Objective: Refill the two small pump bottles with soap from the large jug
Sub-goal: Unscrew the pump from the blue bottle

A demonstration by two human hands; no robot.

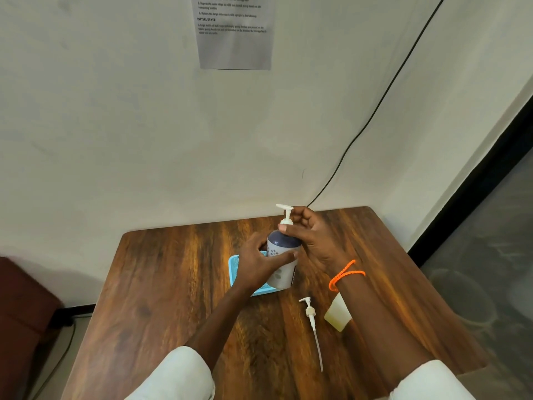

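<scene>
A pump bottle (pixel 281 271) with a dark blue shoulder, a pale dotted body and a white pump head (pixel 285 211) stands upright at the middle of the wooden table (pixel 173 284). My left hand (pixel 256 262) wraps around the bottle's body. My right hand (pixel 310 238) pinches the white collar below the pump head. A second, loose white pump with a long dip tube (pixel 313 327) lies flat on the table nearer to me. Beside it, partly hidden under my right forearm, stands a small pale yellowish bottle (pixel 337 313). No large jug is visible.
A light blue tray (pixel 235 269) lies under and behind the held bottle, mostly hidden by my left hand. A wall with a printed sheet (pixel 235 33) and a black cable (pixel 375 108) rises behind the table. A dark red seat (pixel 23 307) stands to the left.
</scene>
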